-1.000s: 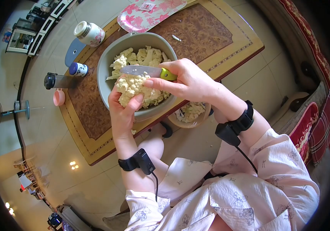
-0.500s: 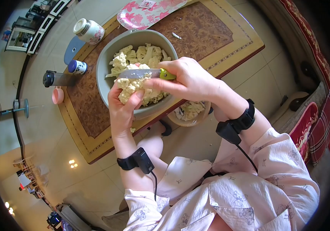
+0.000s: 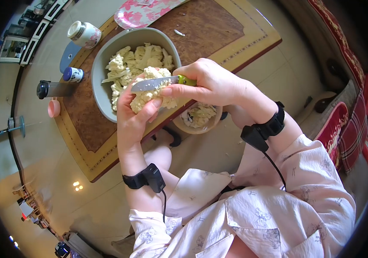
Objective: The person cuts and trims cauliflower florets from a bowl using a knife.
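My left hand (image 3: 137, 112) is closed around a large piece of cauliflower (image 3: 142, 99), with the thumb on its near side. In my right hand (image 3: 205, 82) is a knife (image 3: 154, 83) with a green handle, its blade lying across the cauliflower. The right thumb presses against the florets beside the blade. Just beyond both hands stands a grey basin (image 3: 99, 56) on the table, with several cut cauliflower florets (image 3: 143, 58) in it. The palm side of each hand is partly hidden.
A bowl (image 3: 192, 130) of trimmings sits low beside the wooden table (image 3: 235, 53). A floral tray (image 3: 136, 18), a flowered jar (image 3: 90, 36), a blue-lidded jar (image 3: 73, 75), a dark-lidded bottle (image 3: 57, 89) and a pink cup (image 3: 54, 108) stand along the far and left sides.
The view has shifted, so the table and basin appear farther left. Both hands, still holding cauliflower and knife, now sit nearer the basin's right edge in view.
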`<state>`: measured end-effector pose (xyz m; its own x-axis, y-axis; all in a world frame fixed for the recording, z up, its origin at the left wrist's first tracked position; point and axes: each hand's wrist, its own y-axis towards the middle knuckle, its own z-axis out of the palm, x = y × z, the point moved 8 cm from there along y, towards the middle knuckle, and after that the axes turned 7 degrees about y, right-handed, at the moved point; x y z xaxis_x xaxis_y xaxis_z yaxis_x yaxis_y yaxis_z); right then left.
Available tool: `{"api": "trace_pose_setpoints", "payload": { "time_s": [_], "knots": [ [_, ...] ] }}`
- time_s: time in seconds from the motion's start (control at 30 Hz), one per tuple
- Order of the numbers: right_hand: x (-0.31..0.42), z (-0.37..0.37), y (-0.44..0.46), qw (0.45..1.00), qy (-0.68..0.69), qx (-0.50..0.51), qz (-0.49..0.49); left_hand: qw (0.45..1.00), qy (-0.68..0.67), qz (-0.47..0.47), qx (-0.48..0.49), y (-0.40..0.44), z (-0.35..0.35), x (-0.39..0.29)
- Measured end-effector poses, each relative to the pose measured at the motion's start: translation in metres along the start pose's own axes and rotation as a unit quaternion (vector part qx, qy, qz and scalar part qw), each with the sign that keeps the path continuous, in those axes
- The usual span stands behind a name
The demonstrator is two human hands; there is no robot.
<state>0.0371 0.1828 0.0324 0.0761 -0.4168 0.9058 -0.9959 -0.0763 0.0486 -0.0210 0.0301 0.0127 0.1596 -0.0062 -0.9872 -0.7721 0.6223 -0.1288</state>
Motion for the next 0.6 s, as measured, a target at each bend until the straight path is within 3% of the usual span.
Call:
{"api": "trace_pose_setpoints", "payload": {
  "time_s": [0.27,0.5,0.6],
  "knots": [
    [-0.018,-0.016,-0.039,0.995,-0.046,-0.061,-0.067,0.996,-0.010,-0.037,0.076,-0.006,0.047,0.011],
    [-0.023,-0.028,-0.052,0.983,-0.119,-0.107,-0.084,0.998,-0.025,-0.045,0.033,-0.006,0.060,0.024],
    [-0.024,-0.025,-0.053,0.990,-0.083,-0.101,-0.056,0.999,-0.011,0.012,0.028,-0.005,0.065,0.016]
  ]
}}
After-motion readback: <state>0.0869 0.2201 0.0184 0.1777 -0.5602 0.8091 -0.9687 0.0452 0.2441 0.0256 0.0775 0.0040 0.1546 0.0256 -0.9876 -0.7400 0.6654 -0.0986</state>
